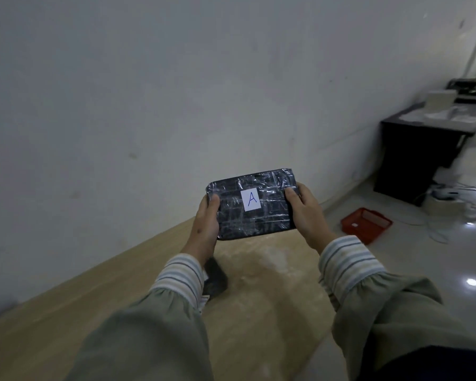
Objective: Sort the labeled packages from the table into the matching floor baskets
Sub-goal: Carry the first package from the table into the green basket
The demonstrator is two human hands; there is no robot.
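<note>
A black package (261, 215) wrapped in shiny clear tape is held up in front of me, above the wooden table (94, 292). Its white label shows a blue letter A. My left hand (205, 224) grips its left end and my right hand (305, 213) grips its right end, thumbs on top. A red floor basket (366, 224) sits on the tiled floor to the right, beyond the table's end. Another dark package (215, 279) lies on the table under my left wrist, partly hidden by the sleeve.
A white wall runs along the table's far side. A dark desk (412, 155) with white boxes and equipment stands at the back right. White cables (451, 193) trail over the glossy floor near it.
</note>
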